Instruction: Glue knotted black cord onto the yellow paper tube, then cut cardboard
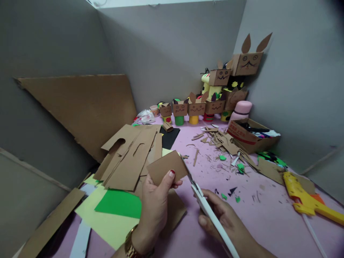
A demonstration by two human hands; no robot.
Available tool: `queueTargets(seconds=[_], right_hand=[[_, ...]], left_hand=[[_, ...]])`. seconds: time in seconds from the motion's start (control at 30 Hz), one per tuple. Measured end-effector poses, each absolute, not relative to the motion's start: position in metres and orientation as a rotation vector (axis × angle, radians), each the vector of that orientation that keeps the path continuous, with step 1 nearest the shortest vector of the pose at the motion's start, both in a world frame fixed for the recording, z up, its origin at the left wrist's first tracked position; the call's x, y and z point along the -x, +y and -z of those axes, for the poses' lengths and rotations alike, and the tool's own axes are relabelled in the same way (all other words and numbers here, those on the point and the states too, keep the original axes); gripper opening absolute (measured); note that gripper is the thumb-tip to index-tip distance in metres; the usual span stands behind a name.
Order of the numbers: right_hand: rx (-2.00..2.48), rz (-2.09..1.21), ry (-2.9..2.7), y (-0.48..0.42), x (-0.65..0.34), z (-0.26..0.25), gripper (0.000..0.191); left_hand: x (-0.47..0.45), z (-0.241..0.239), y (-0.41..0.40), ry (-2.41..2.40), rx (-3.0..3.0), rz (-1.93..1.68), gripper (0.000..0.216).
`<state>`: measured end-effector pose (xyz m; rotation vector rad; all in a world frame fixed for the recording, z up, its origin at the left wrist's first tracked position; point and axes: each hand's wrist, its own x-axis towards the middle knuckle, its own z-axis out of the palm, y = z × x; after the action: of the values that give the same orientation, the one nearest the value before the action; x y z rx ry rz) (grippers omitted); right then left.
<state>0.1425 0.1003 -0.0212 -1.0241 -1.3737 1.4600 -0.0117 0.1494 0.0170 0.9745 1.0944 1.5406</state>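
Note:
My left hand point(157, 199), with a gold watch point(131, 243) on its wrist, pinches a small rectangular piece of cardboard point(166, 165) between thumb and fingers. In my right hand point(220, 218) is a pair of scissors with white handles point(211, 215). The dark blades point(186, 168) lie along the right edge of the cardboard piece; I cannot tell how far apart they are. Both hands are raised over the pink tabletop point(193, 236). Below the left hand lie another cardboard piece point(173, 215), a green sheet point(118, 204) and a pale yellow sheet point(99, 222).
Cut cardboard sheets point(131, 161) are stacked at left. Cardboard scraps point(223, 139) litter the right side, near a box of tools point(247, 143). A yellow glue gun point(303, 199) lies at far right. Cardboard animal figures point(196, 109) and a pink bottle point(242, 109) stand at the back.

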Motion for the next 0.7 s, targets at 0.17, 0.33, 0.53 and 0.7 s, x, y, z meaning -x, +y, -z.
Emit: queueTargets(seconds=[0.17, 0.33, 0.53, 0.7], right_hand=[[1.037, -1.431, -1.365, 0.1008, -0.1424, 0.0257, 0.047], [1.04, -1.426, -1.403, 0.1029, -0.1415, 0.0269, 0.046], [1.04, -1.386, -1.346, 0.1004, -0.1371, 0.0241, 0.045], [1.032, -1.446, -1.373, 0.101, -0.1413, 0.0209, 0.042]], left_hand=[[0.0125, -0.0147, 0.1485, 1.062, -0.96, -1.536, 0.021], [0.0112, -0.0148, 0.1483, 1.069, -0.94, -1.529, 0.022], [0.0091, -0.0157, 0.1469, 1.083, -0.93, -1.498, 0.021], [0.0067, -0.0138, 0.1446, 1.101, -0.926, -1.472, 0.03]])
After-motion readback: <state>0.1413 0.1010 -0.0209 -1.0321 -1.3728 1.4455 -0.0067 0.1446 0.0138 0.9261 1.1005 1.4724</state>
